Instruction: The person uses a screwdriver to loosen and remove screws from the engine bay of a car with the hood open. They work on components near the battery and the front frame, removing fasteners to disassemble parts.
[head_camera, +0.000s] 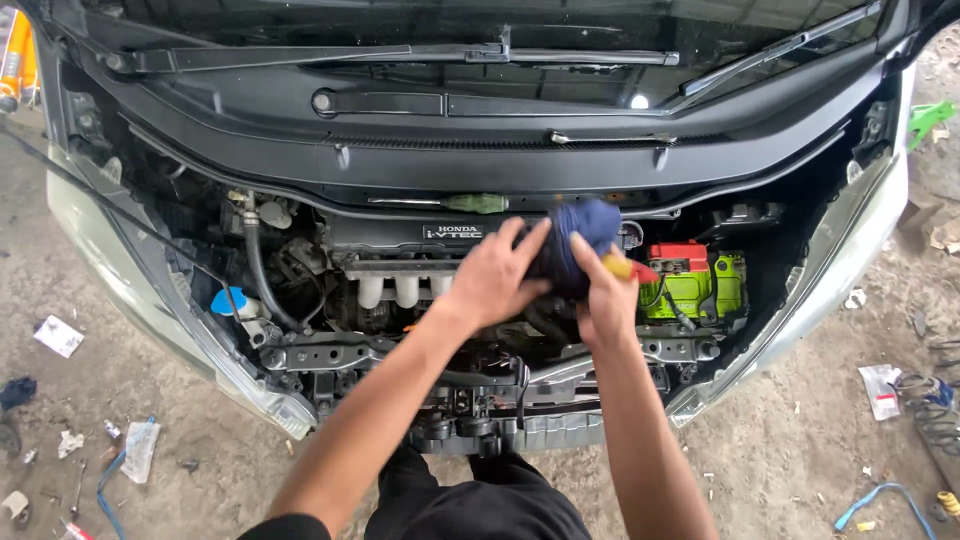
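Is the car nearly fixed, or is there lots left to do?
Done: the hood is up and the engine is bare. In hand: the left hand and right hand rub a blue rag around a yellow-handled tool. Left: the front of the car is open, and a green screwdriver lies out.

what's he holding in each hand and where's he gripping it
Both hands, left hand and right hand, clutch a bunched blue rag; the right also grips a yellow-handled tool by its handle.
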